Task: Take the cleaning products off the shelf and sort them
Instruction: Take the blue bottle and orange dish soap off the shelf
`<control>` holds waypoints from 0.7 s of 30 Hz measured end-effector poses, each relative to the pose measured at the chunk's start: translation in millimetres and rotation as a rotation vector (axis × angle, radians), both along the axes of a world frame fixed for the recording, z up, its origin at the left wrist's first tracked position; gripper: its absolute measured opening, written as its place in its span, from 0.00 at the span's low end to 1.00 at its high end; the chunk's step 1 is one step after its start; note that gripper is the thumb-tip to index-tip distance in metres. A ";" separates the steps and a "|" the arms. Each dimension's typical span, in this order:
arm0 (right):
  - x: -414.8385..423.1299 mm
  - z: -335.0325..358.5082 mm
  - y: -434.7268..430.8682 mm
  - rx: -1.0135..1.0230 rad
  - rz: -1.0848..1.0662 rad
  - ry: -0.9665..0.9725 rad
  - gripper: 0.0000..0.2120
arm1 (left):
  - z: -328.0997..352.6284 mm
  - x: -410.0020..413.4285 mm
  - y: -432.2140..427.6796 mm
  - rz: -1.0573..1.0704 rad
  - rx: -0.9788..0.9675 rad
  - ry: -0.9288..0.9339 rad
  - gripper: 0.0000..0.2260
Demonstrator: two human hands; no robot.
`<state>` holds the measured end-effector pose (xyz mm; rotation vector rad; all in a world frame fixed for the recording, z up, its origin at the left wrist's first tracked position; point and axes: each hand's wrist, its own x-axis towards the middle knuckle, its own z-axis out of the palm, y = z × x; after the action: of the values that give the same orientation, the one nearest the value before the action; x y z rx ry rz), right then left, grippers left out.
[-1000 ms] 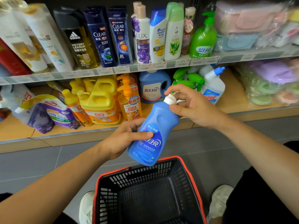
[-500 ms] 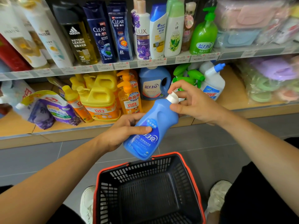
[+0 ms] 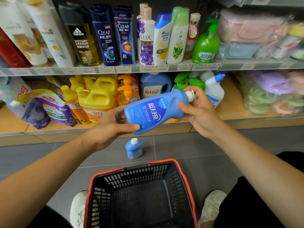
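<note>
Both hands hold a blue detergent bottle [image 3: 153, 111] with a white cap, tilted nearly flat in front of the lower shelf. My left hand [image 3: 113, 127] grips its base end, thumb on the front. My right hand [image 3: 199, 111] holds its neck by the cap. A second, smaller-looking blue bottle [image 3: 134, 148] stands upright on the grey floor below. A black basket with a red rim [image 3: 185, 181] sits on the floor between my feet, with nothing in it.
The lower shelf [image 3: 230, 104] carries yellow dish-soap jugs [image 3: 97, 99], purple refill pouches [image 3: 47, 109], a big blue detergent jug [image 3: 154, 86], green spray heads and a white bottle [image 3: 213, 91]. Shampoos and a green pump bottle [image 3: 205, 45] line the upper shelf. Packaged cloths fill the right.
The held bottle has swung up from hanging diagonally to nearly level. The view pulled back and a blue bottle standing on the floor has come into sight.
</note>
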<state>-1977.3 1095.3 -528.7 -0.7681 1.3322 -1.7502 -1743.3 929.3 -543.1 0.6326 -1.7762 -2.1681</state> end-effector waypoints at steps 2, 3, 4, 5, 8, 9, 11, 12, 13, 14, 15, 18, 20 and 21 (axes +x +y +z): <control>-0.6 -3.1 -3.0 0.010 -0.021 -0.028 0.19 | -0.4 -4.1 3.5 0.055 -0.003 0.045 0.30; -1.1 -5.4 -4.7 0.024 -0.025 -0.019 0.18 | -0.1 -5.7 4.7 0.074 -0.015 0.062 0.30; -2.0 -7.2 -6.0 0.056 -0.036 0.019 0.18 | 0.5 -6.4 4.9 0.092 -0.045 0.072 0.30; -3.6 -9.1 -7.1 0.111 -0.059 0.100 0.18 | 1.6 -7.1 4.1 0.114 -0.094 0.074 0.30; -5.9 -14.4 -6.9 0.310 -0.147 0.578 0.21 | 7.2 -7.0 -0.8 0.158 -0.281 0.052 0.30; -4.6 -16.9 -6.4 0.335 -0.147 0.782 0.24 | 8.7 -7.4 -1.5 0.168 -0.340 0.041 0.28; 4.3 -20.5 -7.0 0.305 -0.077 1.041 0.30 | 10.6 -9.3 0.1 0.167 -0.447 0.016 0.27; 11.2 -22.1 -7.9 0.282 -0.007 1.037 0.32 | 11.3 -10.7 2.4 0.152 -0.487 0.013 0.27; 19.2 -24.3 -8.7 0.259 0.072 0.960 0.33 | 11.5 -12.5 5.9 0.127 -0.518 0.018 0.27; 26.9 -26.9 -9.2 0.231 0.141 0.840 0.32 | 11.2 -13.8 10.2 0.098 -0.546 0.029 0.27; 33.1 -30.2 -9.6 0.201 0.189 0.720 0.31 | 10.9 -14.9 14.3 0.070 -0.569 0.040 0.26; 42.1 -35.5 -7.1 0.165 0.234 0.495 0.30 | 13.6 -12.2 21.1 0.023 -0.642 0.068 0.25; 43.8 -35.9 -5.4 0.142 0.230 0.448 0.30 | 17.8 -7.3 21.9 -0.018 -0.789 0.092 0.23; 44.7 -35.6 -5.0 0.132 0.218 0.446 0.30 | 19.7 -5.5 22.0 -0.043 -0.868 0.097 0.22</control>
<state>-1932.6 1090.3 -564.2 -1.2264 1.5662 -1.3508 -1748.8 951.3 -523.4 0.2573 -2.3920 -1.1938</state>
